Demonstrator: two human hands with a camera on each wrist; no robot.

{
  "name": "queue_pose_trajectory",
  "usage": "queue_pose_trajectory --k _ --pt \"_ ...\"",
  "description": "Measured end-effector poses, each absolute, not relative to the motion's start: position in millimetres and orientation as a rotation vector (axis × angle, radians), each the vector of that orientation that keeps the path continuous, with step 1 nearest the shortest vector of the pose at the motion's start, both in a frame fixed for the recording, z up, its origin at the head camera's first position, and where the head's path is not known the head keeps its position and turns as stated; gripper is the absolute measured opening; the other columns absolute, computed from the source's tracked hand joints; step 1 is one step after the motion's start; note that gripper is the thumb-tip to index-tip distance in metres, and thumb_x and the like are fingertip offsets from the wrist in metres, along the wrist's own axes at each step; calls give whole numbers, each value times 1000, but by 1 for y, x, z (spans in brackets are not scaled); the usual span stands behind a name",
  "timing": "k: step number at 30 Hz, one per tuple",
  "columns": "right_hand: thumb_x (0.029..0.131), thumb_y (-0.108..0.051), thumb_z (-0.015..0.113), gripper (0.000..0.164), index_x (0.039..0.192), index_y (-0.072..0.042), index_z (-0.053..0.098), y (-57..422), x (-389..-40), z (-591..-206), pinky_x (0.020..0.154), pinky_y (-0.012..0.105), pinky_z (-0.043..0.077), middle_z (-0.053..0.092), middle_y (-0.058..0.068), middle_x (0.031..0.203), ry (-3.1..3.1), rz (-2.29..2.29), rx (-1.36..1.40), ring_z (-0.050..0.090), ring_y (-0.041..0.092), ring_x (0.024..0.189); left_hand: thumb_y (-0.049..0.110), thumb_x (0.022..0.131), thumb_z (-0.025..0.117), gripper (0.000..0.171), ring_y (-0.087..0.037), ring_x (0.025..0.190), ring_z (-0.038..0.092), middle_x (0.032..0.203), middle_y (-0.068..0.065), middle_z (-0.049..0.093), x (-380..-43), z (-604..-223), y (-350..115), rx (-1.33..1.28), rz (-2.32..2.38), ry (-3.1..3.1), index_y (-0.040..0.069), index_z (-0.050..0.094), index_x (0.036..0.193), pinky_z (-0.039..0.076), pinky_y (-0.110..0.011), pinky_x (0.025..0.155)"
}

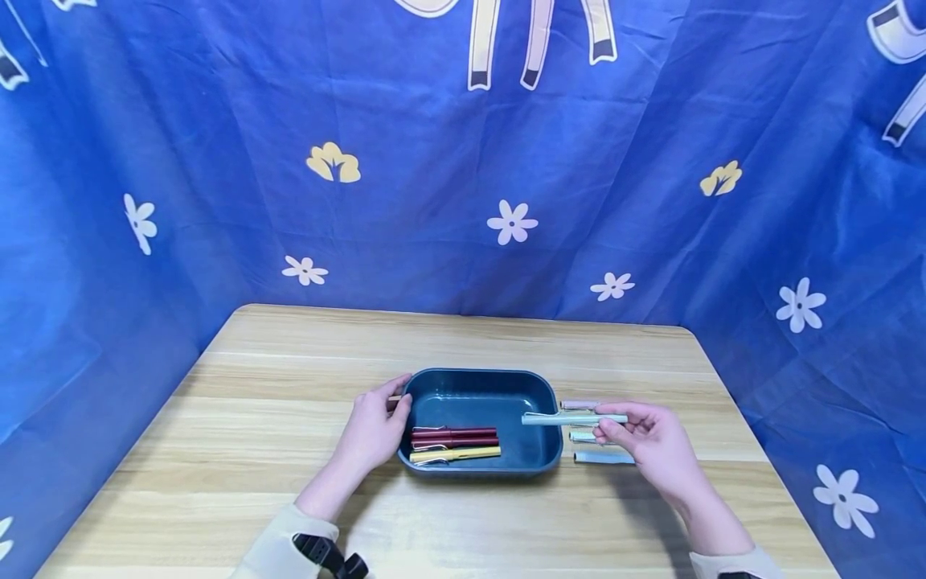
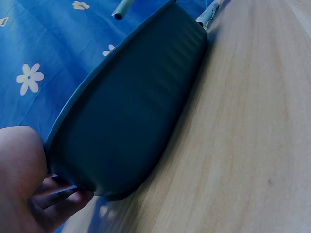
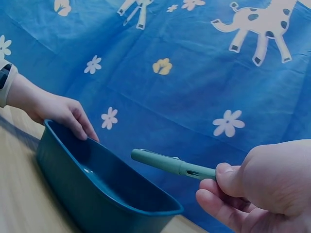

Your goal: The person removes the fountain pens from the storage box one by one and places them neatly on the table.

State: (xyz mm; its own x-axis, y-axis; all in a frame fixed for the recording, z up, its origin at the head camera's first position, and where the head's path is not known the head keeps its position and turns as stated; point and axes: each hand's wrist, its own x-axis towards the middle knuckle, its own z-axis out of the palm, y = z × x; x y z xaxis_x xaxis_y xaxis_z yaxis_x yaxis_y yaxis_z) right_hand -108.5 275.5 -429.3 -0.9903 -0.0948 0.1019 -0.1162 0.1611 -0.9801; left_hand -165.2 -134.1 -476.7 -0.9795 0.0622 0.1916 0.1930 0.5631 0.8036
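A dark teal plastic box (image 1: 480,470) stands on the table. My left hand (image 1: 374,426) grips its left end, thumb at the rim and fingers against the outer wall. Inside, two dark red pens (image 1: 454,437) and a yellow pen (image 1: 463,454) lie side by side at the front left. My right hand (image 1: 651,442) pinches a light green capped pen (image 3: 158,160) by one end. That pen is held level, its clipped cap end reaching over the box's right rim. Beneath and beside the right hand, a light blue pen (image 1: 603,457) and a pale purple pen (image 1: 578,404) lie on the table.
A pale mint pen (image 1: 582,437) lies between those pens, partly hidden by the right hand. Blue patterned cloth (image 1: 434,273) hangs behind and at both sides of the wooden table (image 1: 289,362).
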Motion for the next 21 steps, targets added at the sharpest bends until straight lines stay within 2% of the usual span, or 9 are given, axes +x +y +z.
queue_pose_trajectory --k 5,14,21 --pt "97 6 72 29 121 21 66 291 -100 -432 80 36 65 77 18 91 -2335 2016 237 78 24 81 11 106 61 40 -34 110 74 134 -24 68 -165 -477 -134 -218 -1392 -2648 -1 63 144 60 -49 96" --pt "95 10 71 29 119 25 63 315 -88 -443 80 34 64 78 14 90 -2298 2006 241 78 20 80 11 106 61 41 -34 112 73 135 -24 67 -164 -479 -133 -214 -1379 -2660 -1 62 145 59 -50 98" --pt "96 8 71 28 118 23 65 330 -80 -452 81 32 64 77 21 90 -2313 2004 176 78 25 79 11 106 61 41 -35 109 74 132 -26 68 -162 -479 -133 -237 -1355 -2645 -2 62 144 59 -50 97"
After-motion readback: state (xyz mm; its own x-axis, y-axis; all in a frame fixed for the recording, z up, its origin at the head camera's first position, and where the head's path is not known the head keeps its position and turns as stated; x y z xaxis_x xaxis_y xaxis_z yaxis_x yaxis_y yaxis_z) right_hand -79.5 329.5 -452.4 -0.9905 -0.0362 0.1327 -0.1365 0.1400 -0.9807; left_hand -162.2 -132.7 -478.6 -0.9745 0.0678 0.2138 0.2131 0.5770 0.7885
